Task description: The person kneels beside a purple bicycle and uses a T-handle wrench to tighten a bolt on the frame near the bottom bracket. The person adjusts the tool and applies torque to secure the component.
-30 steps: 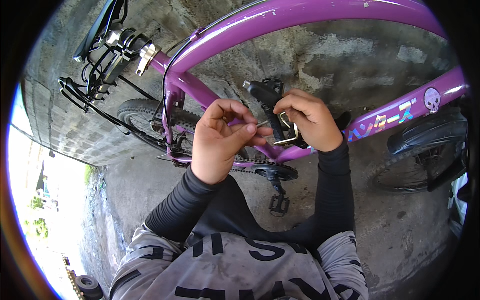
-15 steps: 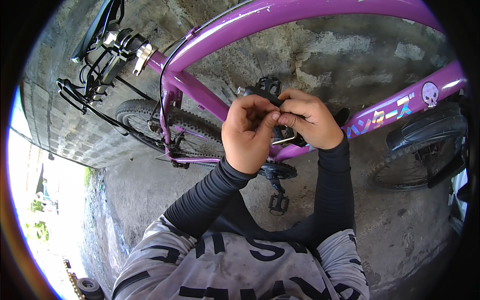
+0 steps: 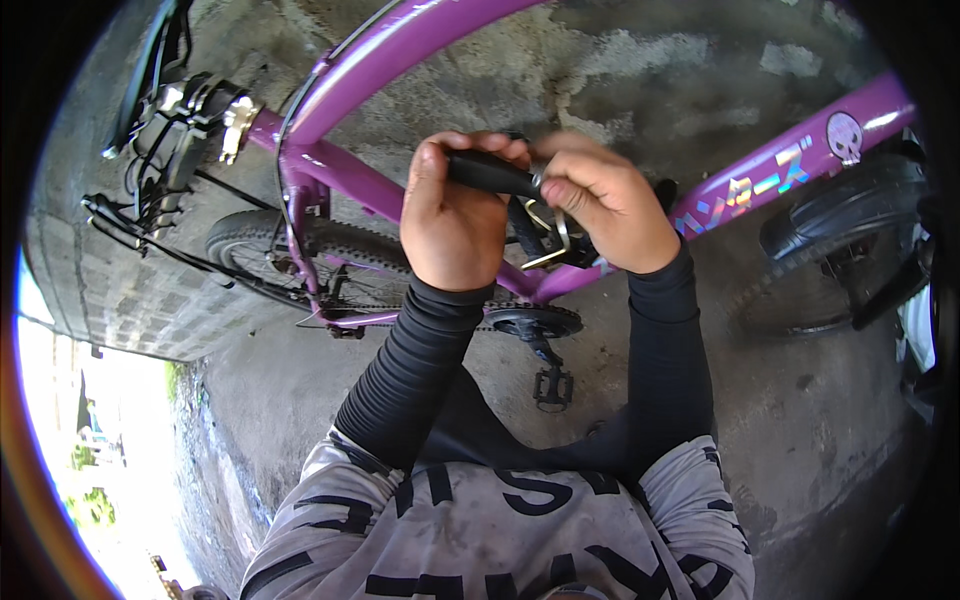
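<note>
A black cylinder with a silvery end (image 3: 490, 172), its exact kind unclear, lies across my left hand (image 3: 455, 225), whose fingers curl round it. At its silvery end, my right hand (image 3: 610, 205) has its thumb and fingers closed; the upper fingers are smeared by motion. Just below the hands shows a bent pale metal rod (image 3: 556, 245), close to the frame. Behind them stands a purple bicycle frame (image 3: 355, 180), with its crank and chainring (image 3: 535, 320) and a black pedal (image 3: 553, 388) lower down.
Handlebar parts (image 3: 165, 140) with cables reach out at the upper left. One knobby tyre (image 3: 235, 235) is at left, and another wheel (image 3: 815, 270) with a black mudguard at right. A rough concrete wall (image 3: 640, 60) rises close behind the bicycle.
My left hand has turned to show its palm, bringing the black cylinder in front of the fingers. My right hand has shifted slightly up to its silvery end. The whole view has shifted a little.
</note>
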`<act>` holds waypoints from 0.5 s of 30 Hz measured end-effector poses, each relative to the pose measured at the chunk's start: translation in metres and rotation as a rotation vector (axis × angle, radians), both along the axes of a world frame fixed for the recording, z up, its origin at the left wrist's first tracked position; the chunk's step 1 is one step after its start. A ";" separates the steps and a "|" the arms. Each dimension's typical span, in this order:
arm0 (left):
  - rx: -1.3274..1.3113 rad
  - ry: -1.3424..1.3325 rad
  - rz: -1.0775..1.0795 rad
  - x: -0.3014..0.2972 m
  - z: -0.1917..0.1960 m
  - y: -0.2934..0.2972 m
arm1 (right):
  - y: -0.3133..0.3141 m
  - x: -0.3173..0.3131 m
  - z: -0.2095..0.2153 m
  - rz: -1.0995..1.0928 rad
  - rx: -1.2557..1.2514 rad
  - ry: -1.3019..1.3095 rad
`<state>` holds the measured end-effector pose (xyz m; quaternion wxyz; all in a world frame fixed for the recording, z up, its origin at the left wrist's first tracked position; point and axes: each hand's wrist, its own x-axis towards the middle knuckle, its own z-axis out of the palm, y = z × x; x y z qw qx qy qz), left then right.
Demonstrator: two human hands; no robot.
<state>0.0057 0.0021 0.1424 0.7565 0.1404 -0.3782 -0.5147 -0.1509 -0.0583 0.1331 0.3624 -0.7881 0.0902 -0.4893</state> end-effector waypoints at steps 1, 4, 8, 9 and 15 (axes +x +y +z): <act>0.040 0.037 0.029 -0.002 -0.001 0.000 | 0.000 -0.005 0.003 -0.138 -0.129 -0.107; 0.007 0.042 -0.004 0.001 -0.007 -0.001 | 0.008 -0.044 0.018 -0.108 0.067 -0.490; -0.018 0.116 -0.088 -0.004 -0.008 -0.009 | 0.025 -0.113 0.014 0.014 0.169 -0.728; -0.032 0.112 -0.090 -0.004 -0.008 -0.010 | 0.028 -0.119 0.008 0.009 0.199 -0.717; -0.060 0.048 -0.085 -0.003 -0.011 -0.010 | 0.037 -0.137 -0.017 -0.080 0.341 -0.639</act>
